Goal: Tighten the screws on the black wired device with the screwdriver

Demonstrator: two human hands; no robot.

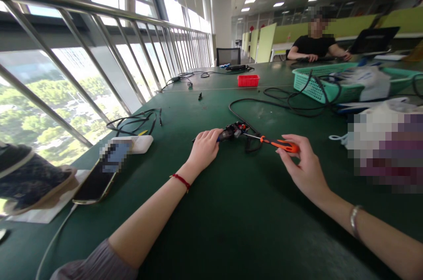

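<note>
My left hand [205, 145] is closed over a dark, elongated corded device [228, 133] lying on the green table. Small red and black parts show at the device's far right end; its exact kind is not clear. In my right hand [306, 163] is a screwdriver [280, 143] with an orange and black handle, gripped near the butt between thumb and fingers. The metal shaft points left, and its tip meets or nearly meets the device's right end. A black cable [243, 114] runs away from beside the device.
A phone [99, 176] leans on a white block [142, 144] at left, near loose cables [135, 121]. A red basket [248, 80] stands farther back. At right are a green basket [310, 88] and a plastic bag [380, 139]. Another person [315, 46] sits across the table.
</note>
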